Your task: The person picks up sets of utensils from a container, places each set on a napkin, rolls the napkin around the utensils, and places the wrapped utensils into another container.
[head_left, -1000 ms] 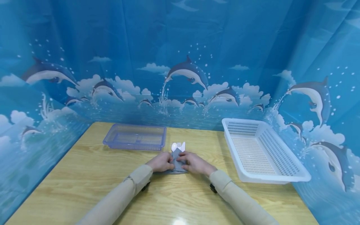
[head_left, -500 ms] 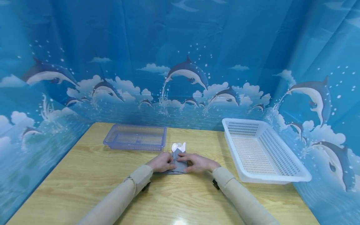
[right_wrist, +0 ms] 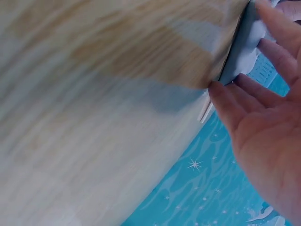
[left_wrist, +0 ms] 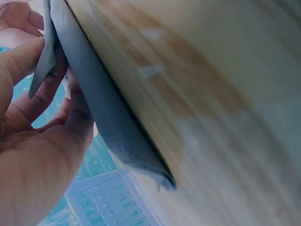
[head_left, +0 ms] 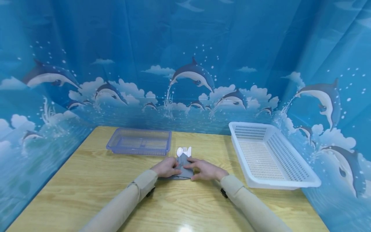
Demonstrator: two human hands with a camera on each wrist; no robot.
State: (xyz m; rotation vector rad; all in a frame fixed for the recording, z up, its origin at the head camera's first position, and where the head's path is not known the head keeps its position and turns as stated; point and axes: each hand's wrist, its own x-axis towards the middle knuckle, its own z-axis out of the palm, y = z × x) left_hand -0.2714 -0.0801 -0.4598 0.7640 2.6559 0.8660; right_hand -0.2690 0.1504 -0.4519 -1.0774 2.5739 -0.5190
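Observation:
A grey napkin (head_left: 185, 173) (left_wrist: 106, 108) (right_wrist: 241, 49) lies folded on the table, with a white spoon (head_left: 179, 151), fork (head_left: 185, 149) and knife (head_left: 189, 151) sticking out of its far end. My left hand (head_left: 166, 167) (left_wrist: 40, 136) pinches the napkin's left side, a loose flap hanging between its fingers in the left wrist view. Along the right edge, my right hand (head_left: 207, 169) (right_wrist: 270, 117) touches the cloth with its fingertips, fingers spread and gently bent. The utensils' lower parts are hidden inside the napkin.
A translucent purple basket (head_left: 139, 151) (left_wrist: 113, 200) stands at the back left of the wooden table (head_left: 95, 174). On the right is a larger white basket (head_left: 243, 161). A blue dolphin-print curtain (head_left: 185, 38) surrounds the table's back and sides.
My right hand has shifted slightly right, its fingertips now nearer the napkin's right edge, and more of the grey cloth shows. My left hand stays almost still; the baskets have not moved.

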